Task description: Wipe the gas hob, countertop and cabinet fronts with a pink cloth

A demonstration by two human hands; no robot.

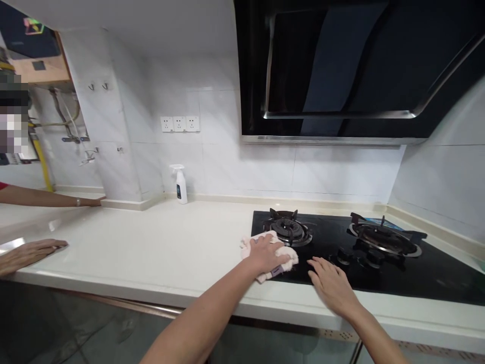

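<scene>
My left hand (267,254) presses down on a pale pink cloth (290,257), its fingers spread over the fabric. The cloth lies across the left edge of the black gas cooktop (318,275) and partly on the white counter. A dark strip shows on the cloth's near edge. Just behind it stands the left burner (286,230). To the right, my right hand (333,285) rests at the cooktop's front edge, fingers stretched out and holding nothing. Two control knobs (344,256) are close to its fingertips.
A white spray bottle (181,187) stands by the back wall, left of the cooktop. The right burner (384,237) has a raised pan support. A black range hood (333,65) hangs overhead. At the left, another person's hands (36,251) rest on the counter (151,242).
</scene>
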